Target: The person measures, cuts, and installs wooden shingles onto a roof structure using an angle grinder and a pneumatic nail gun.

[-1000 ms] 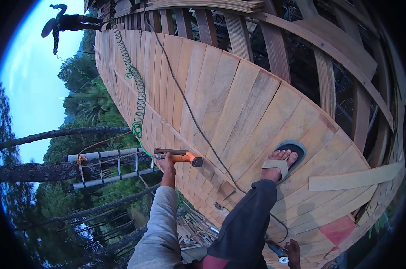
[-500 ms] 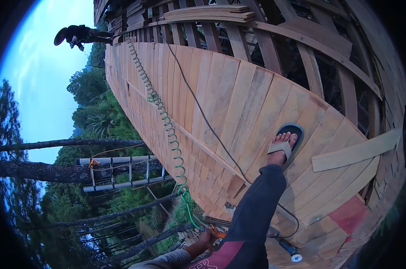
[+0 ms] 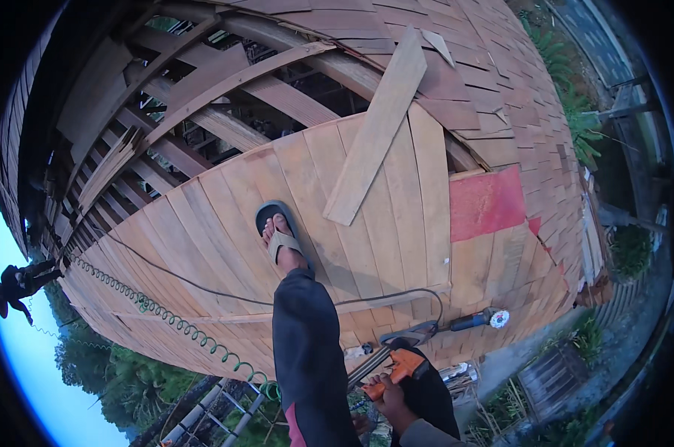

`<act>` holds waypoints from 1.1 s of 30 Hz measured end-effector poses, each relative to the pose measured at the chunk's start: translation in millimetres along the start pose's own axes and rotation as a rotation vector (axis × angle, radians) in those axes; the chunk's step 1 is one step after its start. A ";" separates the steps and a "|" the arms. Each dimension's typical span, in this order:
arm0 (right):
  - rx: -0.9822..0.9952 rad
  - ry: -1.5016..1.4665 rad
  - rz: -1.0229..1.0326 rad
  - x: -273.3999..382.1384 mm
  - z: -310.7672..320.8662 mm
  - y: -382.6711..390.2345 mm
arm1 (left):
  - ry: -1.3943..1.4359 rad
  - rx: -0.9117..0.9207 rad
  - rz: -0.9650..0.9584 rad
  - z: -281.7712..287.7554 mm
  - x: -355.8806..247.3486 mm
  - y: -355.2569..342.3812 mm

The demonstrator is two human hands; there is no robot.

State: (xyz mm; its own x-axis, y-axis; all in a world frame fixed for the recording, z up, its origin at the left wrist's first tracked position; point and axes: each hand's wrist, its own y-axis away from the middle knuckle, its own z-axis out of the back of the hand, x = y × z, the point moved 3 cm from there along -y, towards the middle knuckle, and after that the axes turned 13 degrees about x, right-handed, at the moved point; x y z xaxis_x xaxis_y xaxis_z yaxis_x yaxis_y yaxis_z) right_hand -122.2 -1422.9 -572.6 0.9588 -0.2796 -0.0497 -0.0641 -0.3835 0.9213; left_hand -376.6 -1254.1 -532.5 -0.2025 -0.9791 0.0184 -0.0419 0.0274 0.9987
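Observation:
My right hand (image 3: 393, 403) is closed around the grip of an orange nail gun (image 3: 407, 365) near the lower edge, beside my dark-trousered leg. A dark magazine (image 3: 368, 365) sticks out by the tool. Of my left hand (image 3: 361, 423) only a small part shows, low by my leg; its fingers are hidden. A coiled green air hose (image 3: 151, 305) runs along the planks from the far left toward my leg. My sandalled foot (image 3: 281, 235) stands on the curved wooden planking (image 3: 225, 223).
A loose board (image 3: 382, 134) lies across the planks near a red patch (image 3: 488, 205). An angle grinder (image 3: 472, 321) with its cord rests at the lower right. Open roof beams (image 3: 292, 97) gap beyond the planking. A ladder (image 3: 214, 417) stands below the edge. Another person (image 3: 24, 283) is far left.
My view has swung to the right, bringing shingles and more of the roof in. The orange nail gun, mostly hidden behind my leg before, now shows in my right hand.

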 end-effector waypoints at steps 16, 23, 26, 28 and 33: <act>0.114 -0.123 0.277 71.6 33.9 3.7 | -3.484 -0.160 -0.980 -535.6 -416.9 -30.1; 0.207 -0.140 0.354 69.6 44.7 8.5 | -3.730 -0.105 -0.914 -575.2 -426.1 -78.8; 0.204 -0.260 0.380 71.9 37.7 11.4 | -3.856 -0.095 -1.007 -565.2 -439.3 -80.0; 0.196 -0.293 0.396 57.9 45.1 5.2 | -3.783 0.177 -1.145 -575.7 -432.0 -70.4; 0.200 -0.327 0.425 56.1 45.7 7.3 | -3.615 0.418 -1.334 -600.0 -399.8 -51.9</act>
State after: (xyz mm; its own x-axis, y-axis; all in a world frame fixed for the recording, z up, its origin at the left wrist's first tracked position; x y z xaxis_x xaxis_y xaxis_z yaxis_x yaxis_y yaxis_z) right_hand -81.6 -1481.6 -586.4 0.7038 -0.6913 0.1635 -0.5072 -0.3278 0.7971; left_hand 293.6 -985.0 -563.8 0.8186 0.5696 0.0740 -0.4266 0.5167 0.7423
